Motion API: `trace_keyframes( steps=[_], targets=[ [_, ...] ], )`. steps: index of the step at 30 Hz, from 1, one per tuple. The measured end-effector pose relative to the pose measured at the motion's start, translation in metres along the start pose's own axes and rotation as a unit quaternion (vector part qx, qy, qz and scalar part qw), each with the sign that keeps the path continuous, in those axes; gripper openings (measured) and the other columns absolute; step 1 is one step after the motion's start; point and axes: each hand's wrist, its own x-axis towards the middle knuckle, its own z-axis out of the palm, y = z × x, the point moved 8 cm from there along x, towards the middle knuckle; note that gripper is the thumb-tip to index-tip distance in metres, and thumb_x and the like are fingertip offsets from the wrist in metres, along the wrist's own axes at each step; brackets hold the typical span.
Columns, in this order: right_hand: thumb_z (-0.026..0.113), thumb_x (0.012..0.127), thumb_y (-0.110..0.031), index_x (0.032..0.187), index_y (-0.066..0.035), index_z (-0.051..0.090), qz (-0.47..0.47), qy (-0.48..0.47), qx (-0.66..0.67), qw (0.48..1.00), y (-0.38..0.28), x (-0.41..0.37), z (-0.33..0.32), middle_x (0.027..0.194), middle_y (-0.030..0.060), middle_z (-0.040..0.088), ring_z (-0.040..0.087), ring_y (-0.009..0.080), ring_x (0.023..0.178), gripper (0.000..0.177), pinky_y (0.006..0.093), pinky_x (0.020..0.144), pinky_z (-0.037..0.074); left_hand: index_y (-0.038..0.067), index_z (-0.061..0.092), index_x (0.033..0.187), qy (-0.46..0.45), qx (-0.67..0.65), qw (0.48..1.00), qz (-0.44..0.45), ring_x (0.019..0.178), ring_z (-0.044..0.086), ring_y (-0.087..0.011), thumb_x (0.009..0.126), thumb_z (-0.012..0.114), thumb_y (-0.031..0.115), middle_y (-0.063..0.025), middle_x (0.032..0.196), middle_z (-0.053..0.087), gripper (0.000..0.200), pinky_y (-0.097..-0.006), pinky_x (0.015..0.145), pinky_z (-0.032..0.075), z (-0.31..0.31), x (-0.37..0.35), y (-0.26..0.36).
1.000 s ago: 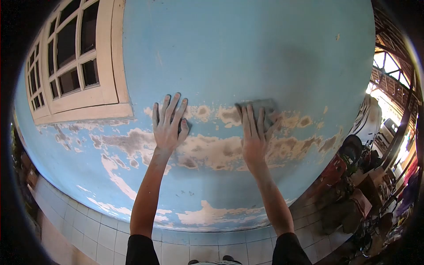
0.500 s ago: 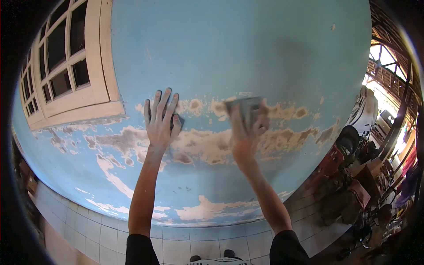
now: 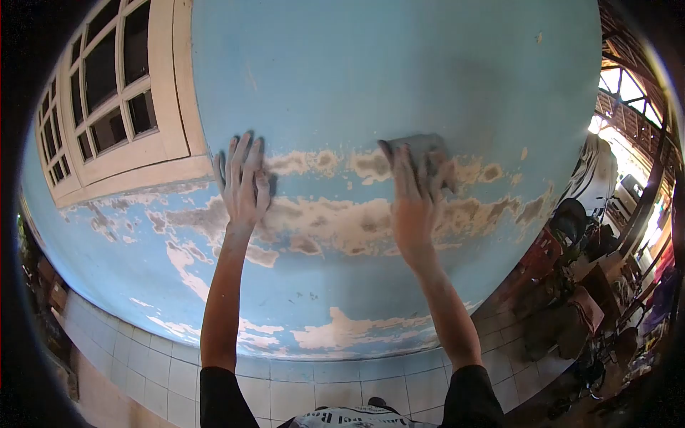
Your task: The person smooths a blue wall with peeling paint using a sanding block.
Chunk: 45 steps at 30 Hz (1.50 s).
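Observation:
My left hand [image 3: 244, 187] lies on the blue wall [image 3: 307, 85], fingers spread and pointing up, beside the white window frame. Under my right hand [image 3: 417, 189] a dark grey sheet [image 3: 421, 143], like sandpaper, is pressed to the wall; the fingers are bent over it and partly blurred. Both hands look dusty. Around and between them run bands of bare patches [image 3: 335, 217] where the blue paint is gone, beige and grey-brown. A lower pale patch [image 3: 342, 332] sits near the foot of the wall.
A window [image 3: 107, 85] with cream bars is at the upper left. Pale floor tiles [image 3: 328, 396] run along the wall's base. At the right stand a covered white object [image 3: 596, 167], a red item [image 3: 542, 253] and mixed clutter under a roof frame.
My right hand and the grey sheet have moved right and slightly up along the wall. My left hand has shifted a little left and up. The whole view has moved slightly.

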Motion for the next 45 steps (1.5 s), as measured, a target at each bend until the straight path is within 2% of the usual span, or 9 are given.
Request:
trace_keyframes(
  steps=[9,13,17,22,26,28,31,37,45],
  targets=[
    [0.069,0.076,-0.011,0.132,-0.003,0.053,-0.049,0.017,0.048,0.997,-0.031,-0.003,0.003,0.143,0.011,0.046,0.042,0.037,0.131,0.059,0.0601,0.113,0.023,0.016,0.051,0.137,-0.012,0.031,0.999,-0.019,0.136,0.038,-0.0324,0.096,0.033,0.025,-0.0081,0.144,0.046,0.045,-0.0561,0.112,0.019,0.006,-0.007,-0.007],
    [0.069,0.074,-0.01,0.139,-0.007,0.046,0.052,-0.054,-0.062,0.995,-0.017,0.003,0.005,0.148,0.0101,0.038,0.038,0.0351,0.133,0.069,0.0624,0.112,0.022,0.017,0.051,0.137,-0.005,0.033,0.999,-0.023,0.136,0.038,-0.0321,0.097,0.033,0.026,-0.0077,0.144,0.046,0.045,-0.0564,0.112,0.02,0.006,-0.008,-0.008],
    [0.07,0.073,-0.011,0.143,-0.013,0.041,0.015,-0.016,0.015,1.0,-0.043,0.006,0.02,0.148,0.0046,0.038,0.039,0.0355,0.132,0.076,0.0658,0.111,0.021,0.017,0.052,0.136,-0.007,0.023,1.0,-0.02,0.135,0.039,-0.0318,0.097,0.033,0.026,-0.0071,0.143,0.047,0.045,-0.0573,0.111,0.02,0.006,-0.008,-0.008],
    [0.068,0.077,-0.014,0.141,-0.022,0.046,-0.013,-0.013,-0.003,1.0,-0.03,0.023,0.01,0.149,-0.0092,0.038,0.041,0.0372,0.129,0.069,0.0713,0.108,0.02,0.018,0.052,0.136,-0.002,0.03,0.999,-0.02,0.135,0.04,-0.0317,0.097,0.033,0.027,-0.0069,0.143,0.046,0.044,-0.058,0.11,0.021,0.007,-0.009,-0.01],
    [0.068,0.077,-0.015,0.138,-0.021,0.05,-0.083,0.034,0.01,0.996,-0.049,-0.014,0.023,0.149,-0.008,0.036,0.038,0.0378,0.131,0.064,0.0744,0.107,0.02,0.014,0.05,0.137,-0.024,0.028,0.999,-0.017,0.137,0.036,-0.0348,0.099,0.029,0.03,-0.0107,0.144,0.045,0.046,-0.0567,0.112,0.018,0.009,-0.01,-0.009],
    [0.063,0.072,-0.004,0.134,-0.018,0.054,-0.075,0.05,0.073,0.993,-0.05,-0.015,0.017,0.147,-0.0058,0.042,0.036,0.0371,0.135,0.064,0.0763,0.105,0.016,0.014,0.05,0.137,-0.022,0.033,0.999,-0.02,0.137,0.036,-0.035,0.099,0.029,0.031,-0.0107,0.144,0.045,0.046,-0.0567,0.112,0.018,0.009,-0.01,-0.01],
    [0.065,0.079,-0.016,0.132,-0.018,0.056,-0.089,0.044,0.002,0.995,-0.056,0.019,0.004,0.145,-0.0051,0.043,0.039,0.0337,0.132,0.053,0.0807,0.102,0.017,0.014,0.05,0.137,-0.016,0.026,0.999,-0.012,0.136,0.036,-0.0352,0.099,0.029,0.031,-0.0107,0.144,0.045,0.046,-0.0569,0.112,0.019,0.009,-0.008,-0.008],
    [0.063,0.08,-0.015,0.127,-0.017,0.06,-0.062,0.038,0.036,0.997,-0.048,-0.013,0.022,0.141,-0.0048,0.047,0.039,0.0253,0.134,0.047,0.0818,0.102,0.014,0.015,0.052,0.136,-0.004,0.032,0.999,-0.018,0.135,0.039,-0.0336,0.098,0.031,0.03,-0.0095,0.144,0.046,0.045,-0.0578,0.111,0.02,0.008,-0.009,-0.008],
    [0.059,0.083,-0.013,0.126,-0.016,0.061,-0.083,0.048,0.068,0.993,-0.063,-0.012,0.018,0.14,-0.0051,0.049,0.039,0.0259,0.135,0.042,0.0804,0.103,0.012,0.018,0.054,0.134,0.0,0.026,0.999,-0.023,0.134,0.04,-0.032,0.097,0.034,0.028,-0.0069,0.143,0.047,0.043,-0.0585,0.11,0.022,0.005,-0.01,-0.009]
  ],
)
